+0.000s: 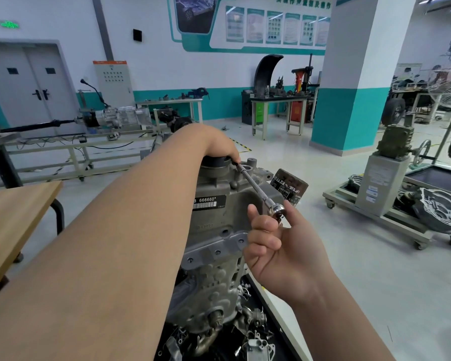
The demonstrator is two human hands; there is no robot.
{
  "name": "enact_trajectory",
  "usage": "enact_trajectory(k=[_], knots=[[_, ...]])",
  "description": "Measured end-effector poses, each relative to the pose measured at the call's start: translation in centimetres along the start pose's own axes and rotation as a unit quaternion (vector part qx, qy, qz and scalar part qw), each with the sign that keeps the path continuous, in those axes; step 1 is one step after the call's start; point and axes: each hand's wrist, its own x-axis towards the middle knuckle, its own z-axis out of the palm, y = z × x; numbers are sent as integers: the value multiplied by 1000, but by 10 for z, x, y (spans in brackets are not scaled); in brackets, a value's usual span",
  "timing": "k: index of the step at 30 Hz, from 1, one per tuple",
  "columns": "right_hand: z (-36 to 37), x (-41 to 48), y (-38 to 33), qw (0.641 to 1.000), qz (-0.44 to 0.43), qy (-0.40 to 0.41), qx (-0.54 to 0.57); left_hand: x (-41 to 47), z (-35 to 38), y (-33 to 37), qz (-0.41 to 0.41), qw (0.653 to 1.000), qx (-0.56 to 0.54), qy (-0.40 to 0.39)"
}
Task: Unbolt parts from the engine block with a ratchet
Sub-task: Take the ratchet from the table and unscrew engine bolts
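The ratchet [258, 190] lies slantwise over the top of the engine block [214, 220], its long axis running from near right to far left. The right hand [281, 246], the nearer one, pinches the shiny head, fingers half open. The left hand [216, 145] curls over the far tip, and I cannot tell its grip.

Bright, even indoor light from ceiling strip lights [435, 0] at the far right; shadows are faint. The pale floor [336, 165] carries a soft sheen and the ratchet [258, 190] glints. Wide-angle distortion tilts the pillar [362, 74]. The near left forearm [102, 243] looks slightly soft.
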Motion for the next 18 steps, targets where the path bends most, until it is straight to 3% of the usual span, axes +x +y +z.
enact_trajectory(k=[12, 15, 18], knots=[[4, 3, -5, 978, -100, 71, -166, 3, -1, 1, -18, 1000, -2, -15], [3, 5, -9, 941, -160, 92, -283, 4, -1, 0, -17, 1000, -2, -15], [3, 3, -13, 861, -236, 123, -434, 4, -1, 0, -14, 1000, -3, -9]])
